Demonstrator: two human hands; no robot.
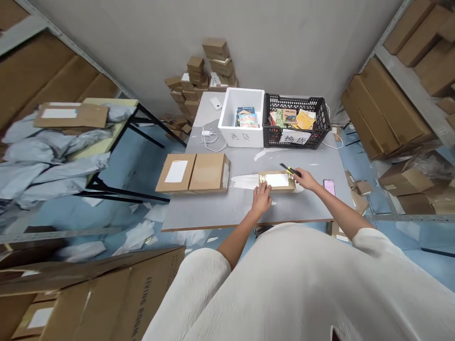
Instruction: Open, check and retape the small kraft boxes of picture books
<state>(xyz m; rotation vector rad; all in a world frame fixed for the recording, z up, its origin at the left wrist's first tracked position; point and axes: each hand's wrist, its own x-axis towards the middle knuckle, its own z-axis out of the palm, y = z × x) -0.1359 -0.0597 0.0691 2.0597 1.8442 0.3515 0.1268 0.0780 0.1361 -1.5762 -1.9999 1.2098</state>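
A small taped cardboard box (289, 187) with a white label (277, 180) lies on the grey table (209, 213) in front of me. My left hand (262, 198) rests on the box's left end, its fingers spread over the top and near edge. A box cutter (290, 169), black with yellow-green parts, is gripped in my right hand (305, 179), just above the right end of the box. The cutter points up and to the left. Whether its blade touches the box, I cannot tell.
Two larger cardboard boxes (208, 173) sit at the table's left. At the back stand a white foam box (241, 137) and a black crate (275, 138) holding booklets. A phone (329, 186) lies at right. Paper scraps (137, 237) litter the floor; shelves flank both sides.
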